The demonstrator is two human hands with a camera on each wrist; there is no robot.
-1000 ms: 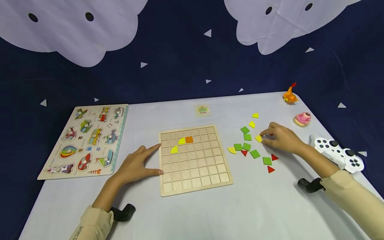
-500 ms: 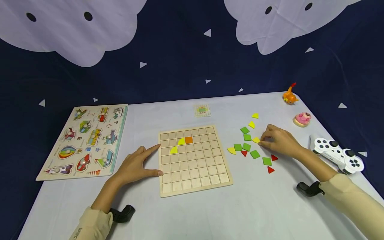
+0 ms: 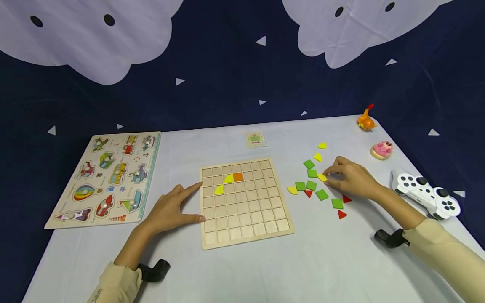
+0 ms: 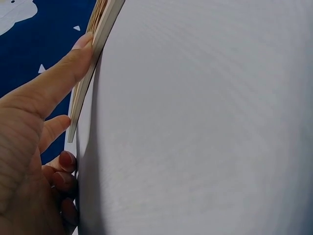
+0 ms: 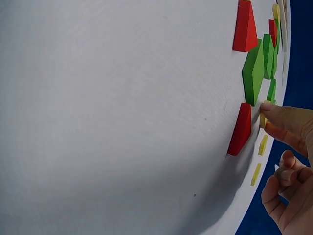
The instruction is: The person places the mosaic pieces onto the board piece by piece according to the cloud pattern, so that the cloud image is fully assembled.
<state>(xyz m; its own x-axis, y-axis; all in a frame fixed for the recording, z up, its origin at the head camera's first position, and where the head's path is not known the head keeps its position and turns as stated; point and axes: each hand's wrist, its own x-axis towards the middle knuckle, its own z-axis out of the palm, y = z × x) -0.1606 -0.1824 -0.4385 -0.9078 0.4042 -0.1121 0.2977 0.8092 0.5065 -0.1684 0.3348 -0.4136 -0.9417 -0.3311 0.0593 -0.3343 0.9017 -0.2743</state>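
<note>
At the left rim of the wooden grid board [image 3: 248, 206], my left hand [image 3: 172, 210] rests with the thumb and index finger spread along the edge. The left wrist view shows that thumb [image 4: 73, 68] against the side of the board. Two yellow quarter-circle tiles [image 3: 219, 190] and an orange square tile [image 3: 238, 176] sit in the board's cells. To the right of the board, my right hand [image 3: 352, 177] pinches a yellow quarter-circle tile [image 3: 322, 177] between thumb and index finger, low over the table. Its other fingers are curled in the right wrist view.
Several green square tiles [image 3: 322, 194], red triangles [image 3: 342, 214] and yellow quarter-circles [image 3: 318, 157] lie around the right hand. A small pattern card [image 3: 255, 139] lies behind the board. A picture puzzle [image 3: 110, 181] is at left; a white game controller [image 3: 426, 194] and two toys [image 3: 381, 150] are at right.
The right hand has shifted slightly left with the yellow quarter-circle tile, which has turned between the fingertips. The left hand has stayed at the board's edge.
</note>
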